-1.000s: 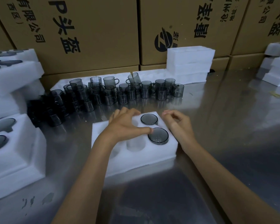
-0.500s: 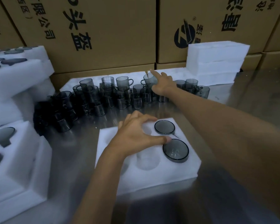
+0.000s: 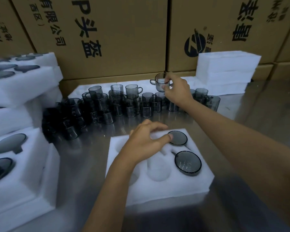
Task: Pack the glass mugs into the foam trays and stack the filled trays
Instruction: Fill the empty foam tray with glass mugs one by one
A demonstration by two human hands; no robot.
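The right hand (image 3: 177,91), which half a second ago only reached into the mug cluster (image 3: 117,104), now pinches a glass mug (image 3: 160,82) lifted clear at twelve o'clock; the left hand (image 3: 146,143) still rests on the foam tray (image 3: 159,186) — fingers loosely curled, holding nothing; two mugs sit at its three o'clock.

Brown cardboard boxes (image 3: 117,36) printed with black characters stand behind the shiny metal table (image 3: 251,124).

left hand (image 3: 146,141) spread flat, right hand (image 3: 177,91) pinching
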